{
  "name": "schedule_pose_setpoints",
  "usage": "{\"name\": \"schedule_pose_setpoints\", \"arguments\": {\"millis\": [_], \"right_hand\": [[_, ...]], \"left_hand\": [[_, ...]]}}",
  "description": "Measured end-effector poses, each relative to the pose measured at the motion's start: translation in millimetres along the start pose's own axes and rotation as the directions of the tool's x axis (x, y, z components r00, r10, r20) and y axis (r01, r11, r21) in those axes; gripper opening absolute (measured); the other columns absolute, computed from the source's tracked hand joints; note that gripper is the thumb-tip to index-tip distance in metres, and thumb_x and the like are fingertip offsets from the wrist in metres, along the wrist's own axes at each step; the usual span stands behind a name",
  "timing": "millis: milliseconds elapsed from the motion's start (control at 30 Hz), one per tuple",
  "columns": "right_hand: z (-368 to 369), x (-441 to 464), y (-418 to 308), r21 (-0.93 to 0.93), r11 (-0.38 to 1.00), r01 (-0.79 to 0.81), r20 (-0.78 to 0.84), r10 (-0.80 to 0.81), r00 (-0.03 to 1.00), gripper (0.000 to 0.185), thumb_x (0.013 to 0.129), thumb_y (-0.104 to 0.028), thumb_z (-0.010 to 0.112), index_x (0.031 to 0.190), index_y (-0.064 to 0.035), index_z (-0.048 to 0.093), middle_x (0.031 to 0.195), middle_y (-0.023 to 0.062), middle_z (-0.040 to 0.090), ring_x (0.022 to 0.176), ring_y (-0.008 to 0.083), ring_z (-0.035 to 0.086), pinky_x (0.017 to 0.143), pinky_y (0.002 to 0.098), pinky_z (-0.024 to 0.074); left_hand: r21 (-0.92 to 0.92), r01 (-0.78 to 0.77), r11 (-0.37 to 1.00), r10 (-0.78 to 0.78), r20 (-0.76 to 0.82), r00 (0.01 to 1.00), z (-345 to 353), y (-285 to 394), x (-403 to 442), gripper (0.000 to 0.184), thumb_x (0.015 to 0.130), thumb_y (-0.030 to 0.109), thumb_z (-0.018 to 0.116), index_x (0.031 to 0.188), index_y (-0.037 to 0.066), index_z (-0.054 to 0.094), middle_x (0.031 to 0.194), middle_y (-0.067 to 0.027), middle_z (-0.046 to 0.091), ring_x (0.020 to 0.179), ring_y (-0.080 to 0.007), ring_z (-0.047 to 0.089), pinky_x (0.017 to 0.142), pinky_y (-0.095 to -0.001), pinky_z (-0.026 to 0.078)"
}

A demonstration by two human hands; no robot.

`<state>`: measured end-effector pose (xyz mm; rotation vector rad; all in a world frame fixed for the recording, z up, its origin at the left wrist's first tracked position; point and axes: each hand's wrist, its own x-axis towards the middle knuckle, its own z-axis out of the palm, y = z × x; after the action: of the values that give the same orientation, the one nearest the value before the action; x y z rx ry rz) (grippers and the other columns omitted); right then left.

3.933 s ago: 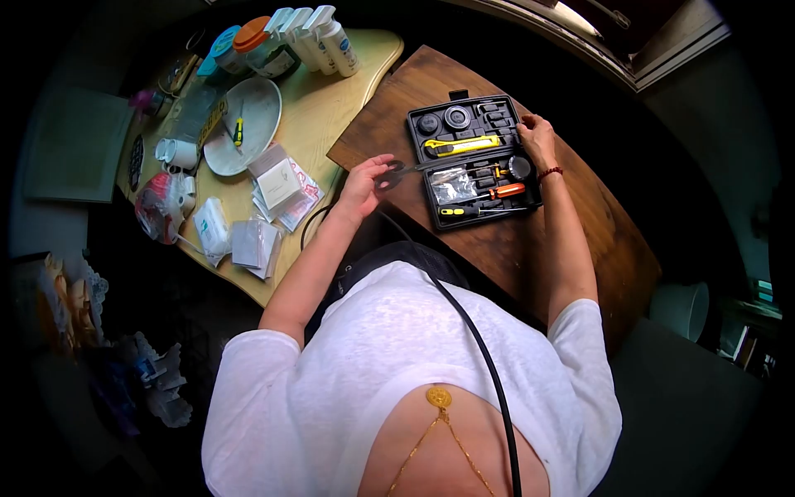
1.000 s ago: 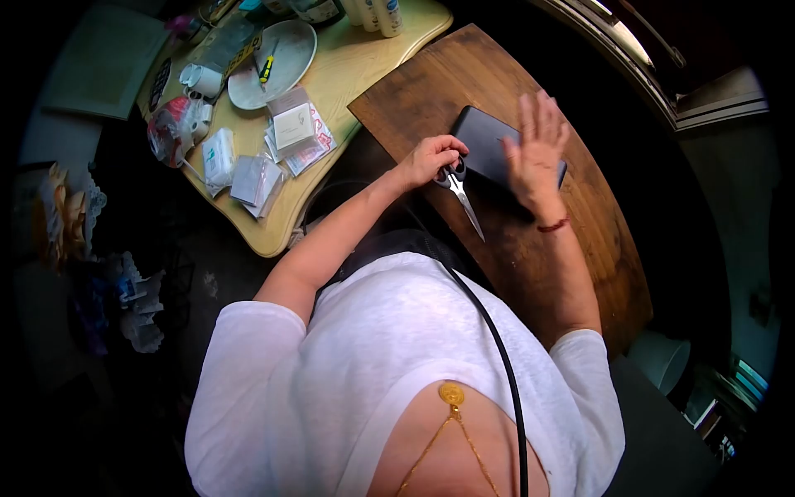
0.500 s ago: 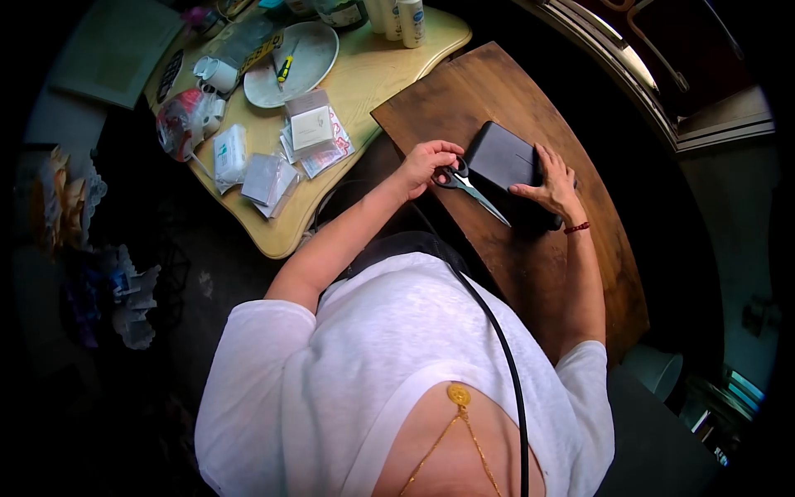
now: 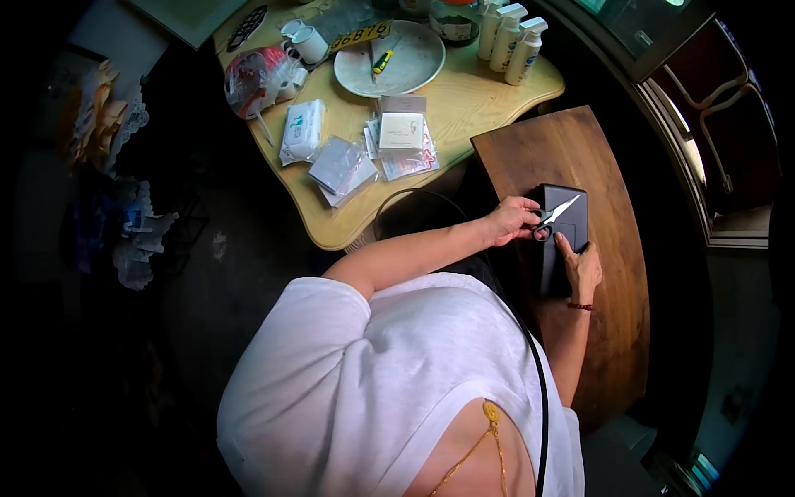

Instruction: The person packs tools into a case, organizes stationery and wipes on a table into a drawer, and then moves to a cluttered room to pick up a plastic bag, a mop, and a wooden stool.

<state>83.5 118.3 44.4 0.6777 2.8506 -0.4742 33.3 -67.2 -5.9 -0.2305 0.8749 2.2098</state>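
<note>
My left hand [image 4: 512,222] is closed around the black handles of a pair of scissors [image 4: 560,214]. The blades lie together and point up and to the right, over the lid of a black box [image 4: 570,225]. This box has a flat top with a faint rectangular outline and rests on a brown wooden bench. On its near right edge is my right hand [image 4: 583,265], with a dark red bracelet at the wrist. The right thumb presses on the lid close to the scissor handles; the other fingers go round the box's side and are partly hidden.
A pale wooden table [image 4: 331,225] stands to the left, holding a white plate [image 4: 414,70] with a yellow cutter, white spray bottles [image 4: 523,54], small packets and a wipes pack [image 4: 301,131]. The brown bench [image 4: 613,331] reaches toward me. A black cable [image 4: 540,389] hangs along my body.
The scissors have swung from pointing down-right to pointing up-right over the box. The box has turned more upright in view, and my right hand has moved nearer the scissors. The view has shifted.
</note>
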Motion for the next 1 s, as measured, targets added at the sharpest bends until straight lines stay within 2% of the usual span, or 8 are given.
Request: {"name": "schedule_pose_setpoints", "arguments": {"millis": [200,300,433,567,633,700,900,1000], "right_hand": [[12,-15,-25,-0.033,0.982,-0.188,0.013,0.188,0.982,0.090,0.062,-0.076,0.050,0.101,0.0051,0.053,0.099,0.0267,0.058,0.098,0.0384,0.055,0.083,0.0426,0.0420],[21,-19,-25,0.003,0.984,-0.177,-0.011,0.177,0.984,0.090,0.063,-0.077,0.049,0.101,0.0052,0.053,0.098,0.0273,0.058,0.097,0.0390,0.055,0.082,0.0433,0.0422],[33,-29,-38,0.045,0.967,-0.251,-0.008,0.251,0.968,0.087,0.068,-0.075,0.043,0.096,0.0067,0.054,0.094,0.0290,0.059,0.095,0.0409,0.056,0.081,0.0445,0.0426],[51,-34,-40,0.095,0.972,-0.217,-0.107,0.226,0.968,0.082,0.072,-0.071,0.044,0.089,0.0085,0.054,0.085,0.0302,0.059,0.086,0.0420,0.058,0.074,0.0450,0.0456],[52,-36,-45,0.089,0.970,-0.226,-0.124,0.236,0.964,0.079,0.073,-0.069,0.045,0.088,0.0085,0.054,0.083,0.0301,0.059,0.084,0.0421,0.058,0.073,0.0449,0.0460],[51,-39,-47,0.097,0.969,-0.228,-0.138,0.240,0.961,0.078,0.074,-0.068,0.045,0.088,0.0083,0.053,0.083,0.0299,0.059,0.084,0.0420,0.058,0.073,0.0447,0.0461],[50,-53,-48,0.189,0.961,-0.203,-0.113,0.226,0.967,0.066,0.081,-0.058,0.045,0.096,0.0057,0.053,0.087,0.0277,0.060,0.087,0.0406,0.058,0.076,0.0432,0.0453],[61,-67,-44,0.266,0.954,-0.141,-0.157,0.187,0.970,0.060,0.083,-0.052,0.047,0.103,0.0045,0.051,0.094,0.0260,0.059,0.091,0.0393,0.057,0.079,0.0421,0.0441]], "left_hand": [[0.380,0.005,0.925,0.080,-0.208,0.975,4,4,-3,0.013,0.076,0.003,0.060,0.086,-0.003,0.055,0.070,-0.0086,0.059,0.053,-0.0152,0.059,0.047,-0.0263,0.048],[0.668,0.006,0.745,0.189,-0.219,0.957,-4,3,-4,0.017,0.071,0.013,0.068,0.076,-0.002,0.061,0.068,-0.0070,0.061,0.058,-0.0113,0.056,0.051,-0.0237,0.043],[0.740,-0.029,0.672,0.289,-0.226,0.930,-18,3,-1,0.021,0.069,0.017,0.071,0.073,-0.002,0.061,0.066,-0.0071,0.061,0.059,-0.0122,0.054,0.054,-0.0266,0.043],[0.888,-0.088,0.452,0.410,-0.119,0.904,-20,8,-14,0.030,0.069,0.026,0.071,0.068,-0.001,0.059,0.061,-0.0102,0.059,0.056,-0.0172,0.055,0.052,-0.0301,0.043],[0.983,-0.113,0.142,0.497,0.028,0.867,-16,11,-25,0.037,0.069,0.033,0.071,0.063,0.001,0.054,0.057,-0.0120,0.056,0.054,-0.0254,0.055,0.051,-0.0346,0.042],[0.985,-0.088,0.146,0.453,0.012,0.891,-15,11,-29,0.041,0.069,0.037,0.069,0.058,0.002,0.049,0.059,-0.0129,0.055,0.057,-0.0301,0.054,0.053,-0.0374,0.042],[0.986,-0.075,0.146,0.551,-0.018,0.834,-25,2,-22,0.052,0.062,0.038,0.074,0.087,-0.001,0.050,0.097,-0.0178,0.051,0.092,-0.0281,0.052,0.073,-0.0335,0.042],[0.923,0.061,0.380,0.419,-0.231,0.878,-22,2,-22,0.080,0.057,0.039,0.076,0.109,-0.009,0.039,0.107,-0.0227,0.045,0.102,-0.0290,0.046,0.089,-0.0312,0.038]]}}
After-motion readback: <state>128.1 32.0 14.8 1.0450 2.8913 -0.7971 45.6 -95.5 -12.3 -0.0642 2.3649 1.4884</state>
